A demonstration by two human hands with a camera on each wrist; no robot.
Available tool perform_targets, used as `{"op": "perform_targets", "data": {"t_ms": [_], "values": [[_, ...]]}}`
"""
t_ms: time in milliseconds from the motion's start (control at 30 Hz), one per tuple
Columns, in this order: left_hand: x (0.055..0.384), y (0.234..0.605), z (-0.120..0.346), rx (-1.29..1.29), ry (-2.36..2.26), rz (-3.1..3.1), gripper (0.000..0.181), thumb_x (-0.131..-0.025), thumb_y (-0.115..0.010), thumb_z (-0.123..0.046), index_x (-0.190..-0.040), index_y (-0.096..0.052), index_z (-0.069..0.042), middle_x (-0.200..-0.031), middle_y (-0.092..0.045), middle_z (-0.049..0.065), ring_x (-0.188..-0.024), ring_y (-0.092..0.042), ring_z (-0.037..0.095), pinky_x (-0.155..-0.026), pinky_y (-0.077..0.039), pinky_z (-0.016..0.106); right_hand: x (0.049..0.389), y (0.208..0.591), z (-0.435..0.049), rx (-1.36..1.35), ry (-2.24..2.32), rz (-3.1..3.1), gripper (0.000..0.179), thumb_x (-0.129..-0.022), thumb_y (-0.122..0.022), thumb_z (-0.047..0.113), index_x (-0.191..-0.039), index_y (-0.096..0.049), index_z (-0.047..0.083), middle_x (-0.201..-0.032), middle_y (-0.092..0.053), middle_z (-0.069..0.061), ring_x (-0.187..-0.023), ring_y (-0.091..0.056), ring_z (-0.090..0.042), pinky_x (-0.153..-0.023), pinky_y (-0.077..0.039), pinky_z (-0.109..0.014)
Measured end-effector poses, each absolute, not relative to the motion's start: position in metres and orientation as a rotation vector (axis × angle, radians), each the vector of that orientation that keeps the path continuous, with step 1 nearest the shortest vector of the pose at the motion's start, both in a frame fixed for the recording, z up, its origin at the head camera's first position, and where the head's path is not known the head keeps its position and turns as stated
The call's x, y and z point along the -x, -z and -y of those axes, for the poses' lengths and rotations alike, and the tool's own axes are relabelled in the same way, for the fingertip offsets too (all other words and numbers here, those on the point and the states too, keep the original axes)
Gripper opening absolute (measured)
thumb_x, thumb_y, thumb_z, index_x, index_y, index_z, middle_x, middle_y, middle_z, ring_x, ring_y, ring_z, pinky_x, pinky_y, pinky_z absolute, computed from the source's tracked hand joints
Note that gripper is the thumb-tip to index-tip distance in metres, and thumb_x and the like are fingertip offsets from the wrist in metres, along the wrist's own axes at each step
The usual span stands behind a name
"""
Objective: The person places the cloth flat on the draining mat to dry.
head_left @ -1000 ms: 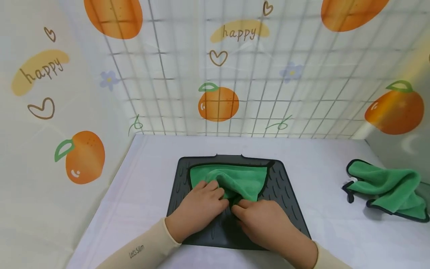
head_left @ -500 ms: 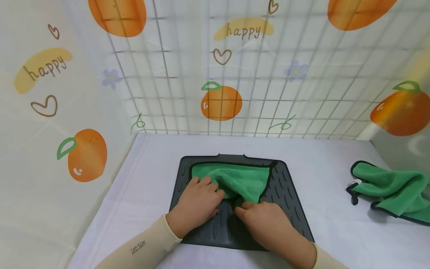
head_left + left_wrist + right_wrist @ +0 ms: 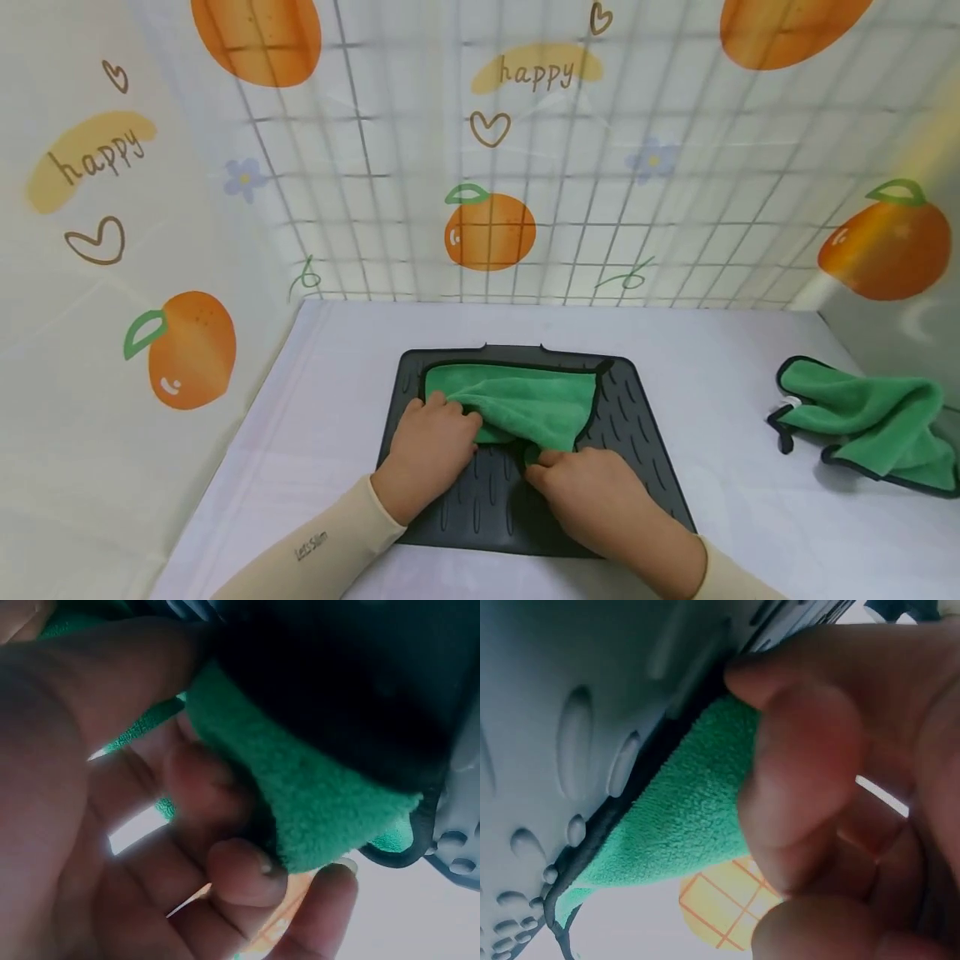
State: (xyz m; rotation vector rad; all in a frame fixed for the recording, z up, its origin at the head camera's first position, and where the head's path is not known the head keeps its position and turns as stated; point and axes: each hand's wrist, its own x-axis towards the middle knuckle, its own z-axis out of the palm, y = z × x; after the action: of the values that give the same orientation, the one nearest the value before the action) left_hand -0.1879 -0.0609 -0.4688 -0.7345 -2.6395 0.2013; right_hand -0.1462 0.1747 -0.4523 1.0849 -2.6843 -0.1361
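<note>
A green cleaning cloth [image 3: 536, 400] with black edging lies on a dark ribbed mat [image 3: 480, 521], its near part rumpled into a fold. My left hand [image 3: 429, 446] pinches the cloth's near left part. Seen from the left wrist, thumb and curled fingers [image 3: 247, 874] stand around the cloth [image 3: 300, 780] and its black edge. Near the mat's centre, my right hand [image 3: 592, 492] pinches the near edge of the same cloth, to the right of the left hand. In the right wrist view, the cloth [image 3: 682, 802] runs from the bent fingers down along the mat [image 3: 525, 735].
A second green cloth [image 3: 877, 417] with black edging lies crumpled on the white table [image 3: 337, 358] at the right. A pale curtain [image 3: 405, 150] printed with oranges stands behind and on the sides, with a wire grid showing through at the back.
My left hand has moved left along the cloth, away from the right hand, and the raised fold is flatter and more stretched out. The right hand keeps its grip with little movement.
</note>
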Motion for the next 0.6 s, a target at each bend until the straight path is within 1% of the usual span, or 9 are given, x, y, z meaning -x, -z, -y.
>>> {"op": "perform_targets", "data": {"t_ms": [100, 167, 233, 300, 433, 500, 600], "values": [[0.188, 0.469, 0.061, 0.753, -0.195, 2.600, 0.008, -0.089, -0.083, -0.029, -0.088, -0.077, -0.025, -0.075, -0.063, -0.003, -0.076, -0.056, 0.019, -0.059, -0.042, 0.033, 0.146, 0.451, -0.177, -1.067, 0.150, 2.697, 0.020, -0.087, -0.083, 0.011, -0.077, -0.070, 0.023, -0.068, -0.048, 0.011, -0.050, -0.044, -0.011, -0.041, -0.036, -0.031], [0.190, 0.469, 0.062, 0.769, -0.192, 2.596, 0.005, -0.088, -0.082, -0.025, -0.086, -0.077, -0.025, -0.074, -0.061, -0.003, -0.075, -0.054, 0.018, -0.058, -0.040, 0.033, 0.147, 0.450, -0.178, -1.049, 0.155, 2.700, 0.019, -0.086, -0.082, 0.010, -0.078, -0.070, 0.022, -0.068, -0.046, 0.011, -0.050, -0.043, -0.011, -0.041, -0.036, -0.031], [0.191, 0.466, 0.065, 0.792, -0.175, 2.615, 0.006, -0.085, -0.082, -0.023, -0.085, -0.076, -0.026, -0.074, -0.060, -0.004, -0.074, -0.052, 0.018, -0.058, -0.038, 0.032, 0.148, 0.448, -0.179, -1.032, 0.154, 2.700, 0.019, -0.084, -0.081, 0.009, -0.077, -0.069, 0.022, -0.069, -0.046, 0.011, -0.050, -0.042, -0.010, -0.042, -0.035, -0.031], [0.194, 0.462, 0.069, 0.822, -0.142, 2.651, 0.007, -0.081, -0.081, -0.020, -0.083, -0.075, -0.026, -0.074, -0.058, -0.005, -0.073, -0.051, 0.018, -0.060, -0.037, 0.033, 0.149, 0.446, -0.181, -1.018, 0.143, 2.709, 0.018, -0.081, -0.080, 0.008, -0.077, -0.069, 0.022, -0.070, -0.046, 0.010, -0.050, -0.039, -0.009, -0.042, -0.034, -0.030], [0.197, 0.451, 0.078, 0.862, -0.049, 2.734, 0.013, -0.074, -0.078, -0.016, -0.076, -0.072, -0.028, -0.075, -0.054, -0.008, -0.076, -0.049, 0.018, -0.066, -0.038, 0.036, 0.150, 0.441, -0.187, -0.983, 0.110, 2.765, 0.015, -0.077, -0.078, 0.008, -0.081, -0.073, 0.022, -0.073, -0.047, 0.011, -0.050, -0.036, -0.008, -0.042, -0.031, -0.028], [0.198, 0.446, 0.082, 0.876, -0.015, 2.761, 0.016, -0.071, -0.079, -0.016, -0.073, -0.069, -0.029, -0.075, -0.052, -0.009, -0.078, -0.048, 0.018, -0.068, -0.038, 0.038, 0.150, 0.438, -0.190, -0.957, 0.097, 2.801, 0.016, -0.076, -0.076, 0.008, -0.080, -0.074, 0.023, -0.073, -0.046, 0.012, -0.050, -0.035, -0.008, -0.042, -0.031, -0.028], [0.199, 0.440, 0.088, 0.902, 0.000, 2.779, 0.024, -0.068, -0.084, -0.020, -0.068, -0.063, -0.032, -0.075, -0.050, -0.010, -0.080, -0.048, 0.019, -0.069, -0.038, 0.040, 0.151, 0.434, -0.195, -0.926, 0.088, 2.837, 0.017, -0.075, -0.075, 0.008, -0.075, -0.071, 0.024, -0.073, -0.047, 0.013, -0.051, -0.037, -0.008, -0.044, -0.033, -0.029]]}}
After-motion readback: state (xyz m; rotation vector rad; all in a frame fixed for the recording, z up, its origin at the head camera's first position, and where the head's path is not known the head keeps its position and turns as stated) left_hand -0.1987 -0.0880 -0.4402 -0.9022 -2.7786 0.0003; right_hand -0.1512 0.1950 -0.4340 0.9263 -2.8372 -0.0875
